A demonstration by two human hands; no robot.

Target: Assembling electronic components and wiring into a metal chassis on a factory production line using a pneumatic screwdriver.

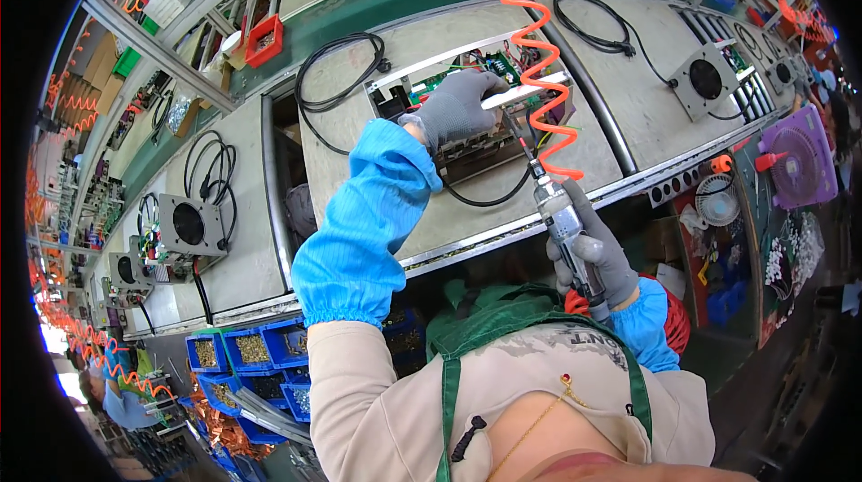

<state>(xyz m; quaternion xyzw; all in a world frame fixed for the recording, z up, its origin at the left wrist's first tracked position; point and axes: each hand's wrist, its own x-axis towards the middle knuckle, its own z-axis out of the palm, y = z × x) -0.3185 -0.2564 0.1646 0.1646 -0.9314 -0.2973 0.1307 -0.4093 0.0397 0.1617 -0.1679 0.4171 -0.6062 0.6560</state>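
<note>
An open electronics unit (471,159) with a metal frame and green circuit boards lies on the workbench. My left hand (460,107), in a grey glove, bends over the unit with its fingers closed at the boards and frame; the fingertips are partly hidden. Gripped in my gloved right hand (603,253) is a silver power screwdriver (558,213), slanting up and left. Its thin bit reaches the unit's near right side, by a white metal strip (525,96). Whether the tip touches a screw is too small to tell. An orange coiled hose (543,51) hangs in front of the unit's right part.
Black cables (310,78) lie coiled on the bench. Similar units with round fans stand left (190,223) and right (705,78). A red bin (263,40) sits beyond, by the green belt (341,26). Blue bins (254,349) of small hardware are below left. A purple fan (799,159) stands far right.
</note>
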